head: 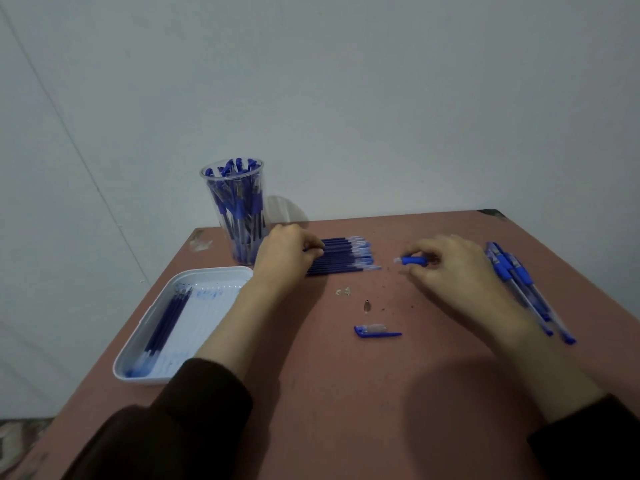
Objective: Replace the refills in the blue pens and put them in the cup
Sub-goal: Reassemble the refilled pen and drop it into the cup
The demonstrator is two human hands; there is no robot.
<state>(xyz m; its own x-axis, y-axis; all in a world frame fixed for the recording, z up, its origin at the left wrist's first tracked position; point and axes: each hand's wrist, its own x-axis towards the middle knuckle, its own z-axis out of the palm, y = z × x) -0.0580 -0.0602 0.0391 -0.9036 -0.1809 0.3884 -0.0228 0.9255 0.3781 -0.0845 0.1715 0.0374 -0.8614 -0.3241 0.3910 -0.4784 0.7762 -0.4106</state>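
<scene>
A row of several blue refills (346, 255) lies on the table at centre. My left hand (285, 252) rests at the row's left end, fingertips pinching one refill. My right hand (450, 271) holds a blue pen barrel (412, 260) by its grip, the tip end pointing left just above the table. A blue pen cap (375, 331) and a small metal tip cone (367, 305) lie loose in front. The clear cup (239, 209) at the back left holds several blue pens. More blue pens (523, 285) lie in a bunch at the right.
A white tray (152, 362) at the left front holds several blue refills, its floor smeared with ink. The brown table (329, 393) ends at the left beside the tray and at the back against the grey wall. Small scraps lie near the centre.
</scene>
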